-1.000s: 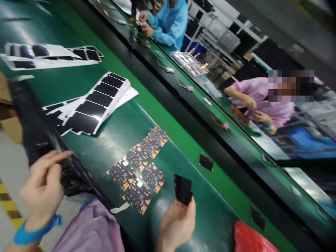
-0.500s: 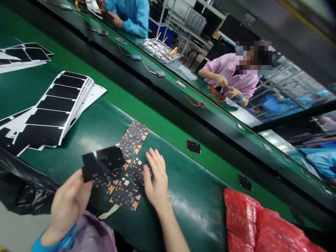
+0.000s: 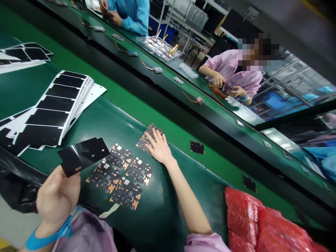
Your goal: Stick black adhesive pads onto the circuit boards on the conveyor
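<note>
My left hand (image 3: 56,199), with a blue wristband, is shut on a glossy black film sheet (image 3: 83,155), holding it up at the lower left. My right hand (image 3: 159,147) lies open, fingers spread, on a dark flexible circuit sheet with orange patches (image 3: 147,137), partly covering it. Several similar circuit sheets (image 3: 118,156) lie close below that one on the green workbench (image 3: 168,196). Between my hands a thin pale strip (image 3: 109,210) lies near the bench edge.
Stacks of black film on white backing (image 3: 56,112) lie at the left. A black plastic bag (image 3: 18,185) hangs at the lower left, and a red bubble-wrap bag (image 3: 259,220) sits at the lower right. Co-workers in pink (image 3: 231,71) and blue (image 3: 131,17) work at a parallel bench.
My right hand has moved from above the sheets onto one, which now lies apart at the upper right of the group. My left hand has shifted the black film sheet and tilted it.
</note>
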Tool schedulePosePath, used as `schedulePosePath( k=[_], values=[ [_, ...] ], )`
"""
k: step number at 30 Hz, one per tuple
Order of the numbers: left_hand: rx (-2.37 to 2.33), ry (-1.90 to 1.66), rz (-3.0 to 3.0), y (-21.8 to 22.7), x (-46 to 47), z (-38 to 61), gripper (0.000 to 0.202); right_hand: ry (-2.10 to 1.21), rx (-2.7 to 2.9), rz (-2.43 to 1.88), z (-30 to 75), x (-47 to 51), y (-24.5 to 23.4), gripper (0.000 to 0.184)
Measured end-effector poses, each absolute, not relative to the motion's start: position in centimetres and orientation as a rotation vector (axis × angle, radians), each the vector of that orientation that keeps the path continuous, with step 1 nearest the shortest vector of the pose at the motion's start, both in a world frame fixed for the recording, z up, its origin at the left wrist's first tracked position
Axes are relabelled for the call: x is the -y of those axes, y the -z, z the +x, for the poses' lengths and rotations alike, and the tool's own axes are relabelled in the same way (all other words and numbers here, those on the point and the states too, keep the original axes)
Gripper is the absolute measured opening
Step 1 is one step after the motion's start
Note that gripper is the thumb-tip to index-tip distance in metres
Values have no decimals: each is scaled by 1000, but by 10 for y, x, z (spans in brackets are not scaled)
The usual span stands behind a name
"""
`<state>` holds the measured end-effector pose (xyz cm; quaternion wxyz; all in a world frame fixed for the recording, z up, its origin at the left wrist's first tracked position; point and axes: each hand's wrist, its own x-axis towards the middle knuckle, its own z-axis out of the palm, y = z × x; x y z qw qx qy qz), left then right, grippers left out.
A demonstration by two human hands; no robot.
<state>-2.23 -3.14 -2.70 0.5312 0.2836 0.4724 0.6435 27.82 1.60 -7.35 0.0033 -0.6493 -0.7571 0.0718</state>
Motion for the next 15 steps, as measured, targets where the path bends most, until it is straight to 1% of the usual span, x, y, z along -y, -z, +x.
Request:
schedulePosePath(
  k=[4, 7, 15],
  values=[
    [-1115, -1478, 617, 25, 29, -9, 49, -240, 2355, -2111, 314, 31, 74, 60],
    [-1113, -1442, 606, 24, 30, 1, 51, -219, 2352, -2136, 328, 66, 77, 59],
    [-1109, -1373, 610, 27, 33, 9, 52, -326, 2345, -2150, 326, 147, 80, 61]
  ],
)
